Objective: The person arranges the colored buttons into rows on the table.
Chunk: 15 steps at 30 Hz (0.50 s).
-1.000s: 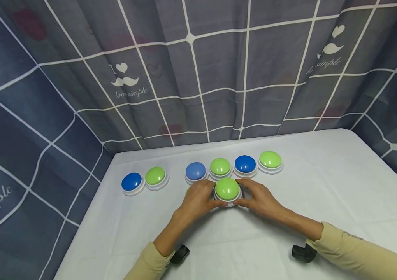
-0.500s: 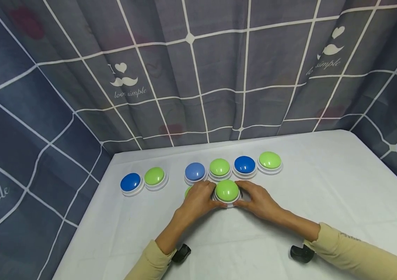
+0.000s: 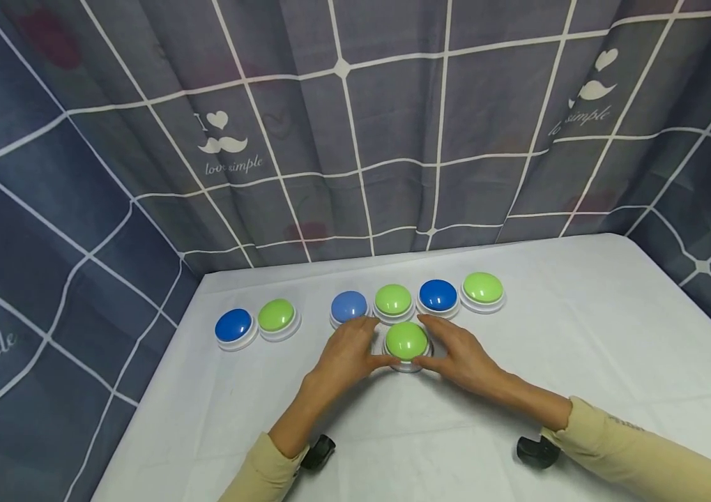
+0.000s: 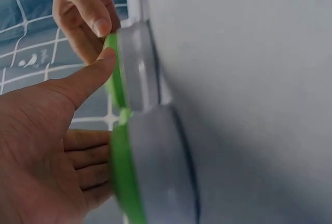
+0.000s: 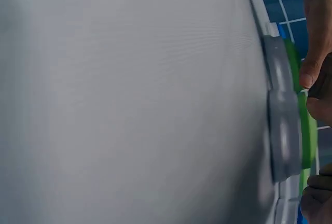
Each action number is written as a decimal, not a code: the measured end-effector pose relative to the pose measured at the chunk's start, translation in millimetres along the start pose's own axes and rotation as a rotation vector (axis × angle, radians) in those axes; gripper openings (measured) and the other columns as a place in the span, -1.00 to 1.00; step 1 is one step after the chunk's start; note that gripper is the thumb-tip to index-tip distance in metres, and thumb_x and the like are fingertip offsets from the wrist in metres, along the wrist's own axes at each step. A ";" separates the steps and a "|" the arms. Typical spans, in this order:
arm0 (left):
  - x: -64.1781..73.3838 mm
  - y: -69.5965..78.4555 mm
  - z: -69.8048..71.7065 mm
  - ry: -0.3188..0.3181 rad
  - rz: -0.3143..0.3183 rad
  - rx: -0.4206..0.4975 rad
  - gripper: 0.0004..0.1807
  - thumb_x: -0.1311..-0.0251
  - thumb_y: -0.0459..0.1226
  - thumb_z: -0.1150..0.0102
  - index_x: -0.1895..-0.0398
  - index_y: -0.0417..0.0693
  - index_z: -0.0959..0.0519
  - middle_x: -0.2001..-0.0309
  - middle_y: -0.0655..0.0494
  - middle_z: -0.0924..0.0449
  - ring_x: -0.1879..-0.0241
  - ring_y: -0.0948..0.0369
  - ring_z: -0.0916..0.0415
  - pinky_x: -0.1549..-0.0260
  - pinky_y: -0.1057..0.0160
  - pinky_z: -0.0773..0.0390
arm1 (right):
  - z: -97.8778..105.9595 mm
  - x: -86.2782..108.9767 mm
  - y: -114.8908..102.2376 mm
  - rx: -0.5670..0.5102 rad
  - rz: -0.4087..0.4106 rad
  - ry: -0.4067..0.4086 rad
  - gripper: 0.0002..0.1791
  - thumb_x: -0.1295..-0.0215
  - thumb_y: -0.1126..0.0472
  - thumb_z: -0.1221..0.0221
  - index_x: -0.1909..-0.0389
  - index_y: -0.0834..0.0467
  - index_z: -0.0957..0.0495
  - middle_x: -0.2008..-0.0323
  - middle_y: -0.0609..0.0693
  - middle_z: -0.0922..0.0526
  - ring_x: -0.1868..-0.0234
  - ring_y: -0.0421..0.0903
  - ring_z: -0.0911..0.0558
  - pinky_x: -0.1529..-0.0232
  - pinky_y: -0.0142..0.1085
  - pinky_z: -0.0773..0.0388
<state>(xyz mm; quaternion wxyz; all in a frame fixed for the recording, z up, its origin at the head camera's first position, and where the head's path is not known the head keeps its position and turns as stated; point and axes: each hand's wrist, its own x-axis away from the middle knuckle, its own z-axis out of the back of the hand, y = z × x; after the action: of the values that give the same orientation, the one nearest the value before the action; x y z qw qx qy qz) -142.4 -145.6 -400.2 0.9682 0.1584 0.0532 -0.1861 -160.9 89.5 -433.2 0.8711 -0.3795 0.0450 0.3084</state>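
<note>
In the head view a green push button (image 3: 407,340) with a white base sits on the table between my two hands. My left hand (image 3: 346,354) is at its left side, thumb and fingers spread, the thumb tip near the front edge. My right hand (image 3: 463,352) stands at its right side, its thumb near the front rim and its index finger behind. Both hands look loose around the button; whether fingertips touch it is unclear. The left wrist view shows another green button (image 4: 127,175) beside my left fingers; my hand hides it in the head view.
Behind the hands stand a light blue button (image 3: 349,305), a green button (image 3: 393,299), a dark blue button (image 3: 438,295) and a green button (image 3: 483,287). Farther left are a blue button (image 3: 233,325) and a green one (image 3: 277,315). A grid-patterned curtain (image 3: 393,118) surrounds the table (image 3: 431,446).
The fingers of both hands have loosened from the middle green button and shifted slightly. My left hand now covers the sliver of green button seen earlier at its left. The buttons stay in place.
</note>
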 end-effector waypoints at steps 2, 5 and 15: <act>2.1 -4.8 8.5 0.020 0.027 0.022 -0.15 0.06 0.08 -0.53 -0.20 -0.29 -0.50 -0.09 -0.14 -0.58 -0.10 -0.03 -0.52 -0.10 0.00 -0.49 | 0.6 -5.4 -4.5 -0.009 0.010 0.011 -0.15 -0.10 0.04 -0.46 -0.35 0.33 -0.36 -0.30 0.24 -0.44 -0.33 0.20 -0.40 -0.27 0.11 -0.33; 7.0 -15.7 20.5 0.058 0.071 0.051 -0.15 0.07 0.06 -0.54 -0.19 -0.31 -0.50 -0.10 -0.16 -0.58 -0.11 -0.06 -0.52 -0.12 -0.01 -0.48 | -0.2 -15.7 -13.5 -0.034 0.015 0.016 -0.16 -0.10 0.03 -0.45 -0.34 0.30 -0.38 -0.29 0.24 -0.45 -0.33 0.21 -0.40 -0.28 0.12 -0.32; 29.7 -64.2 58.4 0.109 0.306 0.096 -0.09 0.02 0.06 -0.52 -0.30 -0.30 -0.42 -0.24 -0.24 -0.46 -0.23 -0.14 -0.41 -0.17 -0.14 -0.41 | -19.9 -60.8 -48.3 -0.097 0.015 -0.076 -0.16 -0.16 -0.02 -0.40 -0.39 0.24 -0.34 -0.34 0.15 -0.42 -0.36 0.12 -0.38 -0.30 0.05 -0.32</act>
<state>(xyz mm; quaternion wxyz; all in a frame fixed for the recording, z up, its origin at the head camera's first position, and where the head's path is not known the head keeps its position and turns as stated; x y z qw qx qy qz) -136.5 -231.4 -368.2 0.9722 0.2207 0.0721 -0.0301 -179.2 20.0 -397.7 0.8505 -0.4086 -0.0003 0.3311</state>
